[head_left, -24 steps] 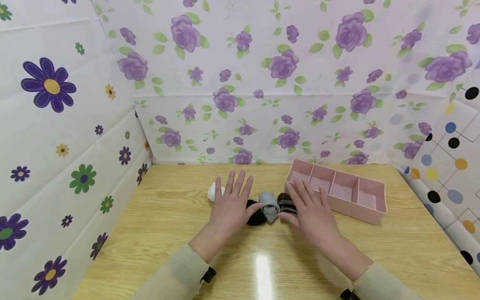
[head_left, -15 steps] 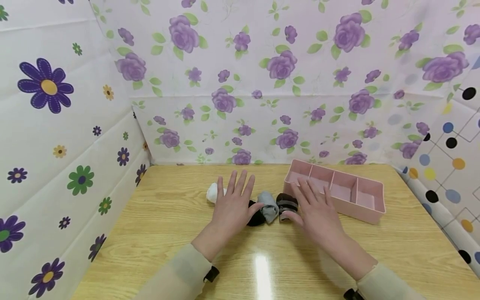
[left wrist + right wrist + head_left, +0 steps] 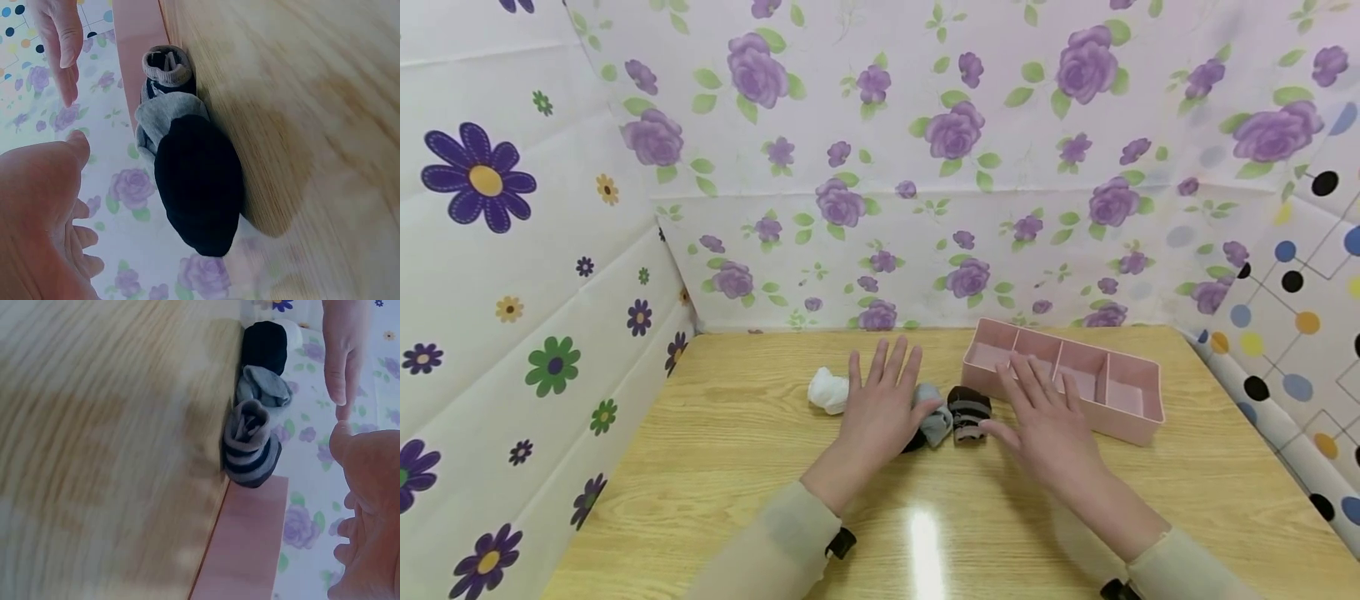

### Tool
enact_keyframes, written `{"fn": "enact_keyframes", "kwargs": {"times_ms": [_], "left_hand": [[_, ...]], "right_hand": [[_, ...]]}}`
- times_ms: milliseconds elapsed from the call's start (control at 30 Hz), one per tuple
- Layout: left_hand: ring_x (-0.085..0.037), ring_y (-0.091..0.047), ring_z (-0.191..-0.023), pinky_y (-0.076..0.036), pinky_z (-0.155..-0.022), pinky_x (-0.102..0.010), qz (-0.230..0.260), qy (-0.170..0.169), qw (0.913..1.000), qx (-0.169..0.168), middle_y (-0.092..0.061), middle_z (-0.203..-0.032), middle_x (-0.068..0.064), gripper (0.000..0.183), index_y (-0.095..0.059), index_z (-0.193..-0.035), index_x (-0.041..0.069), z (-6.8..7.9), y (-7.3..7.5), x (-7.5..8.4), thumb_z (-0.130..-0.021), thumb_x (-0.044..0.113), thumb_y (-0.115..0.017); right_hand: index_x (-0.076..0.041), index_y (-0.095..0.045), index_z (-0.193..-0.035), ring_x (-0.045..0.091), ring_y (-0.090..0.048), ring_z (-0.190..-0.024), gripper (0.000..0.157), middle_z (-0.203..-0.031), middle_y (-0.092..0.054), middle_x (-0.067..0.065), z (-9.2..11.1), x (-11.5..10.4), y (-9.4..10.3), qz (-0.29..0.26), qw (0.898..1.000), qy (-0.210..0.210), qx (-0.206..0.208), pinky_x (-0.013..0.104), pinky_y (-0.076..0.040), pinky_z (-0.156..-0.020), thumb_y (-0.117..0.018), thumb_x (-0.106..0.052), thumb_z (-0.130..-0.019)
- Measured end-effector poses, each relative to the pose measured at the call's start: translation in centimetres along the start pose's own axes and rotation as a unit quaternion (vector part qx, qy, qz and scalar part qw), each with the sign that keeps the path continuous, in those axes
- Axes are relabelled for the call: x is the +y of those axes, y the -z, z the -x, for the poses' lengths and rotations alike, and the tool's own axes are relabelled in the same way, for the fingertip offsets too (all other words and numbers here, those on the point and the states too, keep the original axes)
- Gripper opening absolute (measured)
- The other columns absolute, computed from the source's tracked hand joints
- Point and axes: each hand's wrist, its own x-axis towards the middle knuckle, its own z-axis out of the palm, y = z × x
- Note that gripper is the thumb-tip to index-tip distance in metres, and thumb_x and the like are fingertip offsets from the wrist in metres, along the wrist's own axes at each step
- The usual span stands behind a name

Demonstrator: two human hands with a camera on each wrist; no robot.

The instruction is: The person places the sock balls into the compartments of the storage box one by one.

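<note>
Rolled fabric is lined up on the wood-grained worktop, near a pink four-compartment box: white bundle, black sock, grey sock, striped sock. Above, left hand and right hand are held, each grip spread.

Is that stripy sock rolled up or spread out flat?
Rolled up. The striped sock makes a short, chunky bundle on the table, and the right wrist view shows fabric bunched inside its opening.
</note>
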Motion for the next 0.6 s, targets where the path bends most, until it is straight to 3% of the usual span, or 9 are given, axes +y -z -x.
{"fn": "enact_keyframes", "kwargs": {"times_ms": [233,367,600], "left_hand": [[-0.032,0.0,-0.17,-0.003,-0.132,-0.07,0.019,0.007,0.9996,-0.02,-0.008,-0.185,-0.005,0.089,-0.019,-0.179,0.021,-1.1,-0.2,1.2,-0.11,0.074,-0.036],[-0.03,0.001,-0.17,-0.003,-0.132,-0.07,0.024,0.012,0.9991,-0.033,-0.005,-0.186,-0.003,0.088,-0.016,-0.179,0.023,-1.6,-0.5,2.0,-0.11,0.075,-0.033],[-0.029,0.003,-0.17,0.0,-0.132,-0.069,0.038,0.014,0.9978,-0.052,-0.005,-0.186,-0.002,0.087,-0.014,-0.18,0.024,-2.3,-0.6,3.5,-0.11,0.075,-0.031]], "right_hand": [[-0.011,-0.025,-0.177,0.043,-0.018,-0.167,0.092,-0.183,-0.017,0.016,0.9,1.4,-0.5,0.002,1.0,-0.01,0.003,0.067,0.001,-0.132,-0.061,-0.061,-0.109],[-0.007,-0.031,-0.174,0.046,-0.022,-0.165,0.091,-0.18,-0.023,0.02,1.3,2.1,-0.5,0.009,1.0,-0.015,0.007,0.069,-0.001,-0.132,-0.062,-0.061,-0.109],[-0.004,-0.033,-0.173,0.048,-0.023,-0.164,0.089,-0.181,-0.02,0.022,1.9,3.1,-0.4,0.014,1.0,-0.023,0.006,0.064,0.008,-0.132,-0.061,-0.06,-0.11]]}}
